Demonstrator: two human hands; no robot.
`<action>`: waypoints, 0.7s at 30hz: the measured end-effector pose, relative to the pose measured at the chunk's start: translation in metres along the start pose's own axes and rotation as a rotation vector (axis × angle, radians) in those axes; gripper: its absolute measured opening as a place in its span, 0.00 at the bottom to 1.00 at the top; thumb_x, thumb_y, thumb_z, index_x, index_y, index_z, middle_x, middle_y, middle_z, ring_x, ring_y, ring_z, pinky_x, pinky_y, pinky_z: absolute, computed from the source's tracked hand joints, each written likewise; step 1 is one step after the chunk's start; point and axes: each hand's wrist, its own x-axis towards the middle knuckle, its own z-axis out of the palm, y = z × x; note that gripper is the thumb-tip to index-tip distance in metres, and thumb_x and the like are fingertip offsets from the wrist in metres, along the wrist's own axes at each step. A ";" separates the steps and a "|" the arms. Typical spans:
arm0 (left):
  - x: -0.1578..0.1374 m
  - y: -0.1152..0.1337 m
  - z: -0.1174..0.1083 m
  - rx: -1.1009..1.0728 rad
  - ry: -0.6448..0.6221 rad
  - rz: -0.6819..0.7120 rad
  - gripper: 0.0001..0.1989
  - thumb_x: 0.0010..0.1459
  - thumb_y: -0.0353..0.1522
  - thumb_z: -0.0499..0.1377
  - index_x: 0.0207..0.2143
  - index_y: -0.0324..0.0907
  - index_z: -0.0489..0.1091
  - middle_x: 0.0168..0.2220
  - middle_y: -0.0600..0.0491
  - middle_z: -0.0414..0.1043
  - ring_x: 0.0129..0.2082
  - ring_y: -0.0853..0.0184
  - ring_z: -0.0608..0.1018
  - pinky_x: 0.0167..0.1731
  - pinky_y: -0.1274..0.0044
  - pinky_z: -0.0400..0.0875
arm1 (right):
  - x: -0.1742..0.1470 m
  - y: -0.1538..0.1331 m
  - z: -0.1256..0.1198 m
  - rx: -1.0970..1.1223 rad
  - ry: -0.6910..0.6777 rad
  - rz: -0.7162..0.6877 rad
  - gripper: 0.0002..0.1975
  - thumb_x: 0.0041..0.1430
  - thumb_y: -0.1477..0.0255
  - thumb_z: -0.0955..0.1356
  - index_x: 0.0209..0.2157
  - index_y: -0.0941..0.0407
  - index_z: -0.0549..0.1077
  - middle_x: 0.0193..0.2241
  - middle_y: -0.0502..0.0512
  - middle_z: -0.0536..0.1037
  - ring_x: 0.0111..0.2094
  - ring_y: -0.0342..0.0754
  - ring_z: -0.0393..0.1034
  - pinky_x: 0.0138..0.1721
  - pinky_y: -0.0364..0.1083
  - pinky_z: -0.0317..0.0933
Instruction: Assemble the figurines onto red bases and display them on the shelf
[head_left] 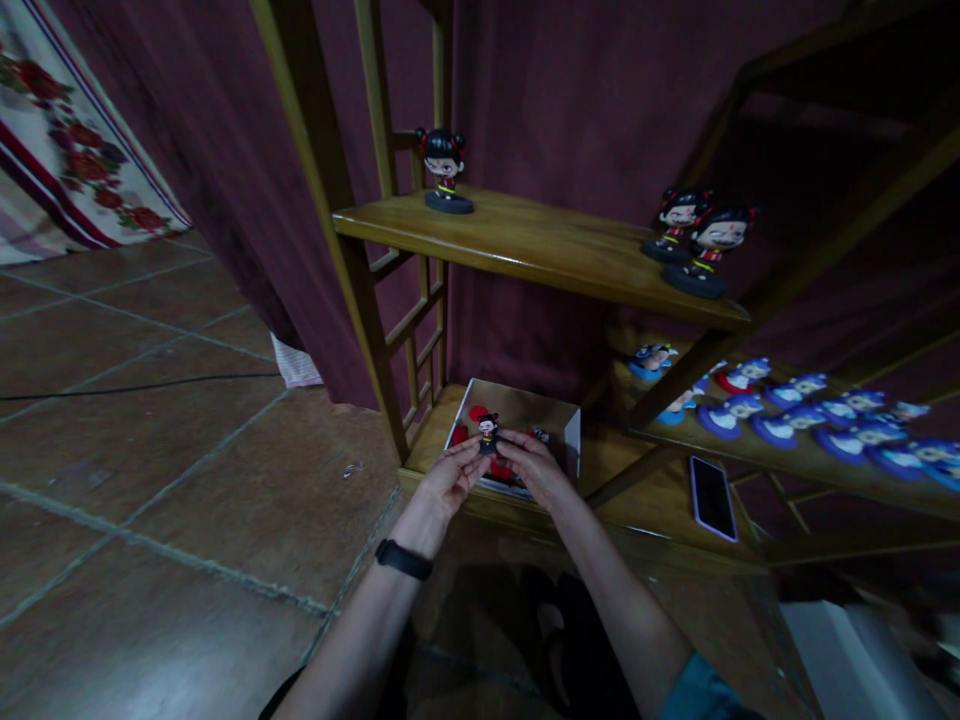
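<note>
Between my two hands is a small black-haired figurine (488, 428) on a dark base, held upright by the fingertips. My left hand (453, 472) grips its left side, with a dark band around that wrist. On the other side my right hand (534, 462) pinches the base. Both hands are over an open white cardboard box (571, 445) with red items inside; the hands partly hide its contents. Above, on the wooden shelf (540, 240), a similar figurine (444, 170) stands at the left end, and two more figurines (705, 245) stand close together at the right end.
Lower right, another shelf holds several blue and white figurines (795, 405). A phone (713, 498) lies on the bottom board. Wooden posts (330, 220) frame the shelves before a purple curtain (517, 90). A black cable (135, 387) crosses the tiled floor; a white box (847, 655) stands lower right.
</note>
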 end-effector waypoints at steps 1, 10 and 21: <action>0.000 0.000 0.000 0.003 0.002 -0.001 0.09 0.50 0.20 0.57 0.35 0.33 0.70 0.28 0.46 0.74 0.25 0.71 0.77 0.30 0.80 0.73 | 0.000 0.001 -0.001 -0.011 0.010 -0.002 0.19 0.41 0.67 0.72 0.38 0.54 0.72 0.36 0.52 0.76 0.35 0.45 0.70 0.40 0.46 0.61; -0.001 0.001 0.002 0.033 -0.029 0.018 0.09 0.51 0.19 0.55 0.36 0.33 0.70 0.27 0.47 0.74 0.24 0.71 0.76 0.29 0.81 0.73 | 0.000 0.002 -0.001 -0.136 0.076 -0.062 0.21 0.41 0.66 0.71 0.40 0.53 0.71 0.36 0.51 0.75 0.35 0.46 0.70 0.39 0.46 0.63; -0.001 0.001 0.002 -0.007 0.012 0.005 0.05 0.50 0.21 0.57 0.31 0.34 0.68 0.26 0.47 0.73 0.25 0.70 0.77 0.29 0.79 0.74 | -0.004 -0.002 0.004 -0.270 0.086 -0.111 0.21 0.41 0.64 0.70 0.41 0.53 0.70 0.32 0.50 0.74 0.35 0.46 0.68 0.39 0.46 0.62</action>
